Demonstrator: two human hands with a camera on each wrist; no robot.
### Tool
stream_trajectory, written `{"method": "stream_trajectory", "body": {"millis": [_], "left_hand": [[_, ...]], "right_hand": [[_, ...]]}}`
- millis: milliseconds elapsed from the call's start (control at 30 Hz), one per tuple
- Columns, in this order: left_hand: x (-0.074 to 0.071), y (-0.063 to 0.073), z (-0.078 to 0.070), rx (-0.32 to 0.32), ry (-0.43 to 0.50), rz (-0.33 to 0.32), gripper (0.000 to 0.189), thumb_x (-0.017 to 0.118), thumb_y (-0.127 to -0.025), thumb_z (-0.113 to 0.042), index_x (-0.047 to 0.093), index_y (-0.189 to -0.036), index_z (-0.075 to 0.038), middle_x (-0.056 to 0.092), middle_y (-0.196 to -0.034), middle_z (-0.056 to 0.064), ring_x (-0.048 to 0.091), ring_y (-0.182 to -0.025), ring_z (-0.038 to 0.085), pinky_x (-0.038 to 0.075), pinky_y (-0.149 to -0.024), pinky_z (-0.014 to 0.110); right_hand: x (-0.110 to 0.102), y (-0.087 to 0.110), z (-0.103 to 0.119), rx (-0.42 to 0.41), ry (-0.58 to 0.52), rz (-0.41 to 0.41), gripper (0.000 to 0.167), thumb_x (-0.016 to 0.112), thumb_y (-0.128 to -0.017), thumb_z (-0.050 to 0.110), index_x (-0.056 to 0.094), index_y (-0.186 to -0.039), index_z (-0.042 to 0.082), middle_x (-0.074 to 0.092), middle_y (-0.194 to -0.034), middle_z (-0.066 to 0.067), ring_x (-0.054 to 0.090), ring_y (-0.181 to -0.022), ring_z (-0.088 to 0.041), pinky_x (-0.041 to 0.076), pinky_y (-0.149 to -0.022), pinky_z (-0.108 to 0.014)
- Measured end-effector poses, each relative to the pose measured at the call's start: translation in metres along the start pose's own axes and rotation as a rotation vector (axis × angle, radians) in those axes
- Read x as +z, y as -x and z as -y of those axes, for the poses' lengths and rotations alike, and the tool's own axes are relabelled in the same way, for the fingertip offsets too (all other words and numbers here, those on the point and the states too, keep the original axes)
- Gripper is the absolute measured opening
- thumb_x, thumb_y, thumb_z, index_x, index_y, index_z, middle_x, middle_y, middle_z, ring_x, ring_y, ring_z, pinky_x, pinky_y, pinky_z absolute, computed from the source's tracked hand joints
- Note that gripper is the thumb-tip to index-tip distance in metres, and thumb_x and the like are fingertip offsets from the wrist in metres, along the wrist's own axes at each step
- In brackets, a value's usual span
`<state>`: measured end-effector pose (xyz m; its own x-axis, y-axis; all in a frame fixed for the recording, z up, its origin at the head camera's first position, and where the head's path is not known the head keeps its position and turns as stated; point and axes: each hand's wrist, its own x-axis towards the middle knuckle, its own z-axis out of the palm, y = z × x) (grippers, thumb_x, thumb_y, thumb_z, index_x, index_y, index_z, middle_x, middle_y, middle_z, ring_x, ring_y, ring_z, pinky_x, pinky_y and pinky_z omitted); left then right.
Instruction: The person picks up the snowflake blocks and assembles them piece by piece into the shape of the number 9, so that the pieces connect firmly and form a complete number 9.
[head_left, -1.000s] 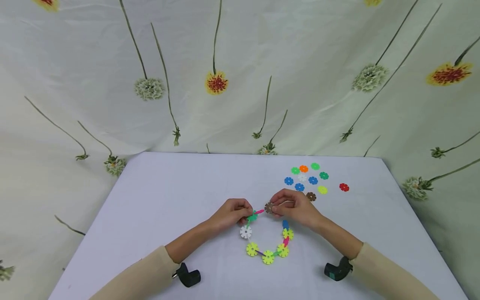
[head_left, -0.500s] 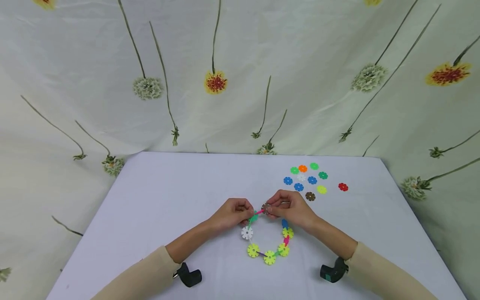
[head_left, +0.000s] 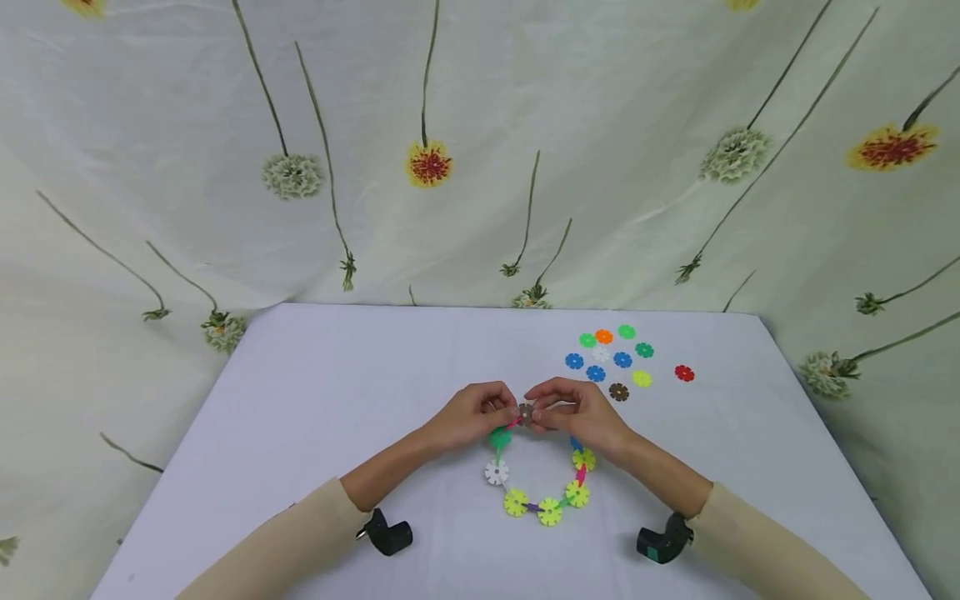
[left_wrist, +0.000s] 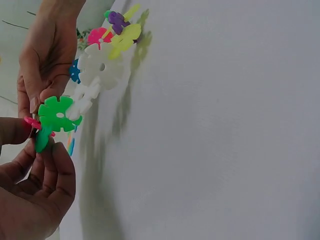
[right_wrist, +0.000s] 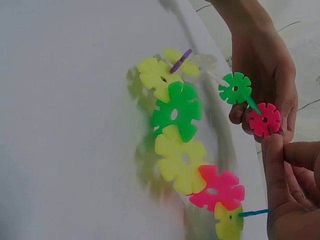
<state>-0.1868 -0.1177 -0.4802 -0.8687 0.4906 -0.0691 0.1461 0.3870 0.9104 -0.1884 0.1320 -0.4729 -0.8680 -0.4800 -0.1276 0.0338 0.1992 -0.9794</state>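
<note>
A curved chain of notched plastic discs, with yellow discs (head_left: 550, 511), a white disc (head_left: 496, 472) and a green disc (right_wrist: 235, 88), hangs between my hands. My left hand (head_left: 474, 414) pinches the pink disc (right_wrist: 264, 120) at one end of the chain, its thumb over the edge. My right hand (head_left: 583, 414) pinches a brown disc (head_left: 525, 414) between thumb and fingers. The brown disc meets the pink one; how deep their slots sit in each other is hidden by fingertips. At the chain's other end, a blue disc (head_left: 576, 444) lies close to my right hand.
Loose discs lie at the back right of the white table (head_left: 360, 367): several in blue, green and other colours, a brown disc (head_left: 618, 392) nearest my right hand, and a red disc (head_left: 684, 373) farther right. A flower-print cloth (head_left: 480, 233) hangs behind.
My right hand has brought the brown disc left against the pink disc. My left hand has shifted slightly right and up onto the joint, and the chain has swung a little rightward.
</note>
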Motion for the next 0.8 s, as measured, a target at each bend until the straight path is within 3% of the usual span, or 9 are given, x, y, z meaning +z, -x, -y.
{"method": "stream_trajectory", "body": {"millis": [200, 367, 500, 633, 800], "left_hand": [[0.003, -0.004, -0.002, -0.023, 0.026, 0.006, 0.018, 0.068, -0.104, -0.022, 0.072, -0.104, -0.004, 0.067, -0.085, 0.001, 0.056, -0.073, 0.01, 0.047, -0.07, 0.019], [0.004, -0.002, -0.004, -0.039, 0.025, -0.002, 0.018, 0.069, -0.104, -0.021, 0.073, -0.103, -0.004, 0.069, -0.086, 0.002, 0.058, -0.075, 0.011, 0.048, -0.07, 0.019], [0.004, -0.002, -0.004, -0.044, 0.023, -0.013, 0.017, 0.07, -0.104, -0.021, 0.074, -0.102, -0.005, 0.069, -0.087, 0.004, 0.059, -0.077, 0.012, 0.048, -0.072, 0.019], [0.005, -0.002, -0.003, -0.051, 0.033, -0.018, 0.015, 0.069, -0.103, -0.019, 0.074, -0.102, -0.005, 0.069, -0.086, 0.004, 0.058, -0.077, 0.012, 0.049, -0.073, 0.02], [0.007, -0.002, -0.001, -0.066, 0.051, -0.024, 0.016, 0.068, -0.103, -0.019, 0.073, -0.1, -0.004, 0.068, -0.085, 0.0, 0.059, -0.078, 0.011, 0.049, -0.076, 0.021]], "right_hand": [[0.001, 0.001, -0.001, -0.027, 0.006, 0.012, 0.031, 0.073, -0.1, 0.006, 0.066, -0.13, 0.0, 0.072, -0.115, -0.019, 0.081, -0.1, -0.025, 0.066, -0.09, -0.036], [-0.007, 0.003, -0.004, -0.07, 0.145, -0.006, 0.029, 0.075, -0.1, 0.011, 0.068, -0.127, 0.004, 0.074, -0.116, -0.016, 0.079, -0.1, -0.026, 0.065, -0.089, -0.029], [-0.023, 0.001, -0.009, -0.109, 0.357, -0.104, 0.027, 0.078, -0.099, 0.017, 0.071, -0.124, 0.009, 0.076, -0.111, -0.007, 0.073, -0.098, -0.018, 0.059, -0.086, -0.021], [-0.045, -0.007, -0.019, -0.108, 0.538, -0.232, 0.024, 0.079, -0.098, 0.018, 0.073, -0.12, 0.011, 0.076, -0.109, -0.004, 0.066, -0.097, -0.017, 0.056, -0.085, -0.024], [-0.069, -0.02, -0.027, -0.064, 0.665, -0.349, 0.024, 0.08, -0.097, 0.02, 0.073, -0.118, 0.01, 0.075, -0.11, -0.008, 0.062, -0.099, -0.022, 0.051, -0.086, -0.03]]}}
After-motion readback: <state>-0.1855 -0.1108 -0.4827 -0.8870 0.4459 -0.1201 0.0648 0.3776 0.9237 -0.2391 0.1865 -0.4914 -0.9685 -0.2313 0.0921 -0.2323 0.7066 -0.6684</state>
